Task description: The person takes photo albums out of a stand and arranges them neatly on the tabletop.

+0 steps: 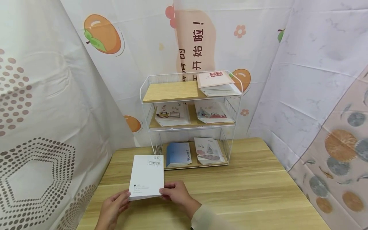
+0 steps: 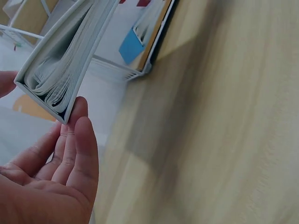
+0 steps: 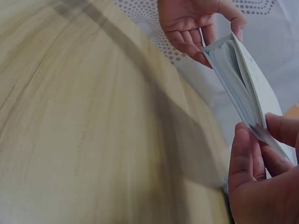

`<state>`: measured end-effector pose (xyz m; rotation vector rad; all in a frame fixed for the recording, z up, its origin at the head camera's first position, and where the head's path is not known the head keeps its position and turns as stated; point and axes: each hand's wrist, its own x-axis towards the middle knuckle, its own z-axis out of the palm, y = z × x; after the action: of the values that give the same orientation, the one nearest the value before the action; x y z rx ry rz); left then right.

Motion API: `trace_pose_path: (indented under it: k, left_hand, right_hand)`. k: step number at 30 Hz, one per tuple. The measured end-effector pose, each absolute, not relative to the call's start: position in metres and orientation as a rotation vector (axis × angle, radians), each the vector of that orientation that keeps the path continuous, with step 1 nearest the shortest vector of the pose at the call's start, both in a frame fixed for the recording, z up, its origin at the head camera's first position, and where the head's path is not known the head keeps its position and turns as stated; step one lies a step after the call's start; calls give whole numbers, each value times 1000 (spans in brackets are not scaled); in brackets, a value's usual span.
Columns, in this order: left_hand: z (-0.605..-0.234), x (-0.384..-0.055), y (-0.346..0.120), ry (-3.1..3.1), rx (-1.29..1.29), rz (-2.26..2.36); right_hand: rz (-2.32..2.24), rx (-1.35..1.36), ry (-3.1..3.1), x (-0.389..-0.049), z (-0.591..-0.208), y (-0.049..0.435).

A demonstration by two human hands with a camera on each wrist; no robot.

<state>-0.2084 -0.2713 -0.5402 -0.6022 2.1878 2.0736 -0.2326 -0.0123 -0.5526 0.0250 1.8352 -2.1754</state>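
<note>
A white photo album [image 1: 147,174] with dark lettering on its cover is held between both hands above the wooden table. My left hand [image 1: 114,204] pinches its lower left corner, thumb on the cover and fingers beneath. At the lower right corner, my right hand [image 1: 177,194] grips it the same way. In the left wrist view the album [image 2: 70,60] shows its edge, with pages bunched between the stiff covers. The right wrist view has the album [image 3: 247,84] slanting between the two hands, its shadow falling on the table.
Behind the album stands a white wire rack [image 1: 189,128] with three wooden shelves. A blue album [image 1: 179,154] and a white one [image 1: 209,150] lie on its bottom shelf. Other albums rest on the upper shelves. Printed cloth [image 1: 138,38] hangs around the wooden table [image 1: 244,191].
</note>
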Motion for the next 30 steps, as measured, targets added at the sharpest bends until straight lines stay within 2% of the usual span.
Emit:
trace_pose_path:
  k: [17,30]
  left_hand:
    - [-572,-206,-287,2161,-705,2049]
    - [-586,-204,-299,2145,-761,2079]
  right_hand:
    - [-2147,92,1775,-226,-584,-31]
    - [-2065,-25,1802,-223,-591,-35]
